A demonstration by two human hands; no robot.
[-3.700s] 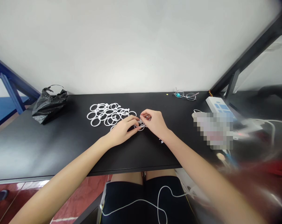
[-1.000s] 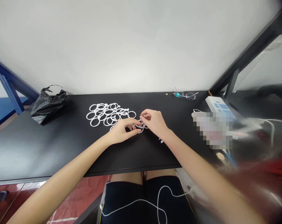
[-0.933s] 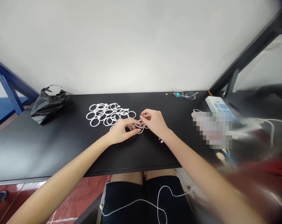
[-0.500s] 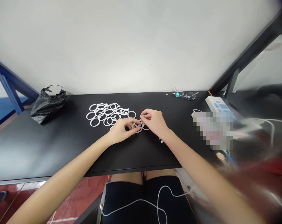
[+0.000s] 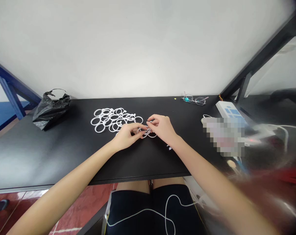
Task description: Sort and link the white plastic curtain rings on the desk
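My left hand (image 5: pixel 127 135) is closed, thumb and fingers pinching a white plastic curtain ring (image 5: pixel 144 136) just above the table. My right hand (image 5: pixel 162 126) pinches at the same small cluster from the other side, fingertips close to the left ones. Its fingers partly cover the white ring they grip, and how the rings join there is too small to tell. Left of and behind my hands lies a loose pile of several similar rings (image 5: pixel 111 118), with small eyelets. Small white pieces (image 5: pixel 170 148) show beside my right wrist, partly hidden by it.
A crumpled black plastic bag (image 5: pixel 51 109) stands at the left of the black table (image 5: pixel 64 153). Eyeglasses (image 5: pixel 194 99) lie near the wall. A white and blue box (image 5: pixel 228 109) sits at the right, by a blurred-out patch and cables. A white cable (image 5: pixel 143 210) crosses my lap.
The ring in my left fingers has shifted and turned slightly to the left. Both hands keep nearly the same place and grip; the pile is unchanged.
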